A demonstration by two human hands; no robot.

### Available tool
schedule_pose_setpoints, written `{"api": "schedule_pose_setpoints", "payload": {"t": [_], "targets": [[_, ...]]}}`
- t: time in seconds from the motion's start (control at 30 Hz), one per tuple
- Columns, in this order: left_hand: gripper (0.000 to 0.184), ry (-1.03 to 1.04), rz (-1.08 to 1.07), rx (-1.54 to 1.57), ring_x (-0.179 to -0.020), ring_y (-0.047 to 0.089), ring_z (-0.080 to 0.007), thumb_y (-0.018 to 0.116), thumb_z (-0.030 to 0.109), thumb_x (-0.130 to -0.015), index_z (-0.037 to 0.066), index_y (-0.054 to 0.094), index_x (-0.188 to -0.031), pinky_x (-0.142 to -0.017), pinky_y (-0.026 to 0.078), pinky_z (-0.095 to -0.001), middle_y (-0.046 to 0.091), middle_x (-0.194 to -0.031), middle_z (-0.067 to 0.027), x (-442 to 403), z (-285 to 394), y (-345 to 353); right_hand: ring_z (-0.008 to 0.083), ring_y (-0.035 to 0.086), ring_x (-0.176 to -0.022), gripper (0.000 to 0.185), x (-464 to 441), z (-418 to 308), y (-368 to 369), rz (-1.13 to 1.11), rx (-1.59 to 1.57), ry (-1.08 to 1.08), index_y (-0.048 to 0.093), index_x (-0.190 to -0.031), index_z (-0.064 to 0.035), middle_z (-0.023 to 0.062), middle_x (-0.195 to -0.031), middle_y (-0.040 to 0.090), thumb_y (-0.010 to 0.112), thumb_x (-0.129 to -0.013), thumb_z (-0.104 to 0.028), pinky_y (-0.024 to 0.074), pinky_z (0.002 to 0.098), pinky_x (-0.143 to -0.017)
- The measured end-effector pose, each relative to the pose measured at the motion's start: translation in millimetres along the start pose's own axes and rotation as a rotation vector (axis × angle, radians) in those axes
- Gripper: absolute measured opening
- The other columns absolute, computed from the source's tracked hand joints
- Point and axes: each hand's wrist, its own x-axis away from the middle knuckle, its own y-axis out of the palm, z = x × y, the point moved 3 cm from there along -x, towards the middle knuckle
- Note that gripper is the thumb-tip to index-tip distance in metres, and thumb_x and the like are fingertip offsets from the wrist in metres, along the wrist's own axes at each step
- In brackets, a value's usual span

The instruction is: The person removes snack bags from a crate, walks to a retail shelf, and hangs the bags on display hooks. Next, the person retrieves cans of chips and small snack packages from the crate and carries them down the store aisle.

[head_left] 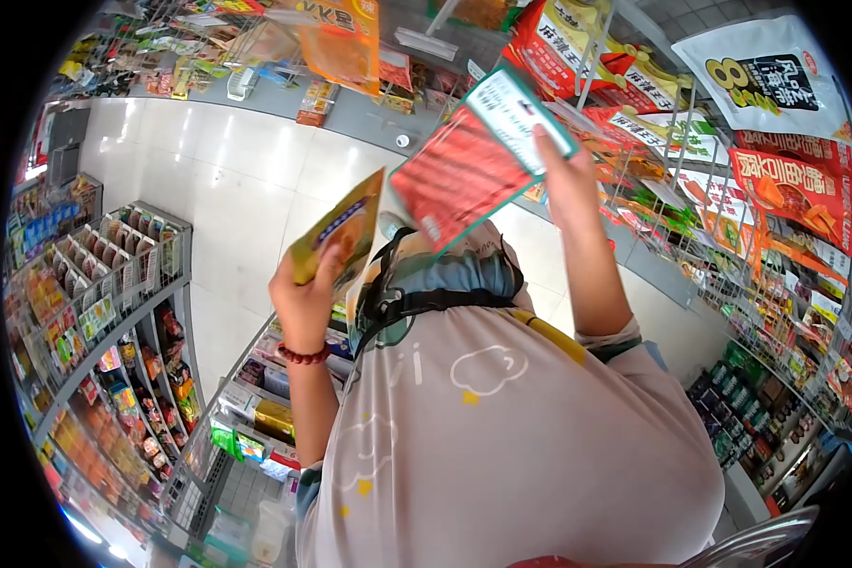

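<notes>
My left hand is closed on a yellow-gold snack packet, thumb across its lower front, and a red bead bracelet circles that wrist. My right hand grips a larger flat packet by its upper right corner. This packet has a green edge, a white label strip and red strips showing on its face. It is tilted, and its print is blurred. The two packets are held close together in front of my body, with a narrow gap between them.
Hanging snack bags fill a wire rack on the right. More packets line a shelf edge along the top. Tiered shelves with small goods stand at the left, and a low shelf is beside my left forearm. Pale floor tiles lie between.
</notes>
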Motion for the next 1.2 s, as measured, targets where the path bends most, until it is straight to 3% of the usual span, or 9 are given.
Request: {"api": "schedule_pose_setpoints", "payload": {"t": [0.1,0.17,0.2,0.23,0.3,0.33,0.63,0.77,1.2], "targets": [[0.023,-0.021,-0.013,-0.223,-0.073,0.063,-0.0120,0.077,0.015,-0.091,-0.003,0.071,-0.104,-0.068,0.052,-0.0284,0.072,-0.084,-0.0129,2,-3,-16,0.0116,0.066,-0.093,0.032,-8,-12,-34,0.085,0.100,-0.101,0.066,-0.120,0.0026,0.0083,-0.108,0.073,0.065,-0.100,-0.022,0.0513,0.0276,-0.084],[0.024,-0.062,-0.040,-0.232,-0.075,0.065,-0.0125,0.076,0.017,-0.092,-0.003,0.071,-0.105,-0.070,0.053,-0.0293,0.073,-0.085,-0.0134,6,0,-18,0.0154,0.068,-0.092,0.032,-10,-18,-45,0.093,0.529,-0.247,0.066,-0.120,-0.0007,0.0110,-0.105,0.074,0.064,-0.100,-0.025,0.0520,0.0303,-0.083],[0.024,-0.085,-0.027,-0.193,-0.075,0.064,-0.0127,0.076,0.017,-0.092,-0.003,0.071,-0.104,-0.070,0.052,-0.0295,0.073,-0.084,-0.0131,8,-2,-18,0.0269,0.072,-0.091,0.033,-10,-16,-47,0.082,0.704,-0.237,0.065,-0.121,-0.0025,0.0190,-0.101,0.074,0.062,-0.099,-0.027,0.0535,0.0359,-0.082],[0.024,-0.107,-0.014,-0.154,-0.074,0.064,-0.0130,0.076,0.018,-0.092,-0.002,0.071,-0.104,-0.070,0.052,-0.0296,0.072,-0.083,-0.0128,9,-4,-18,0.0269,0.072,-0.091,0.033,-10,-14,-45,0.082,0.706,-0.236,0.065,-0.121,-0.0025,0.0190,-0.101,0.074,0.062,-0.099,-0.027,0.0535,0.0359,-0.082],[0.024,-0.119,-0.032,-0.168,-0.073,0.063,-0.0131,0.076,0.019,-0.092,-0.002,0.071,-0.103,-0.069,0.052,-0.0297,0.071,-0.081,-0.0125,14,-10,-16,0.0396,0.071,-0.093,0.034,-15,-2,-38,0.028,0.976,-0.107,0.064,-0.119,-0.0013,0.0267,-0.102,0.070,0.060,-0.098,-0.027,0.0545,0.0427,-0.083],[0.024,-0.128,-0.049,-0.182,-0.072,0.061,-0.0132,0.076,0.019,-0.092,-0.002,0.071,-0.103,-0.069,0.051,-0.0298,0.070,-0.079,-0.0122,15,-12,-15,0.0459,0.066,-0.097,0.032,-32,34,-46,0.009,0.984,-0.299,0.064,-0.120,-0.0015,0.0290,-0.103,0.068,0.057,-0.098,-0.025,0.0531,0.0499,-0.084],[0.024,-0.093,-0.139,-0.302,-0.063,0.057,-0.0164,0.075,0.022,-0.093,-0.001,0.070,-0.096,-0.063,0.049,-0.0302,0.067,-0.074,-0.0126,24,-8,-8,0.0437,0.066,-0.099,0.030,-127,167,-14,-0.261,1.189,-0.191,0.065,-0.120,-0.0073,0.0254,-0.105,0.069,0.059,-0.097,-0.025,0.0523,0.0500,-0.085],[0.024,-0.119,-0.075,-0.253,-0.063,0.056,-0.0164,0.075,0.022,-0.093,-0.001,0.069,-0.095,-0.062,0.048,-0.0309,0.065,-0.071,-0.0124,32,-11,-11,0.0395,0.067,-0.105,0.034,-145,189,-18,-0.142,0.885,-0.190,0.066,-0.124,-0.0090,0.0227,-0.111,0.070,0.060,-0.097,-0.030,0.0521,0.0443,-0.090],[0.025,-0.205,-0.087,-0.278,-0.067,0.057,-0.0186,0.074,0.022,-0.093,-0.002,0.069,-0.095,-0.064,0.048,-0.0312,0.066,-0.078,-0.0131,48,-25,-14,0.0445,0.066,-0.098,0.031,-170,190,-10,-0.099,1.025,-0.168,0.070,-0.112,-0.0071,0.0247,-0.102,0.070,0.062,-0.095,-0.032,0.0530,0.0502,-0.084]]}}
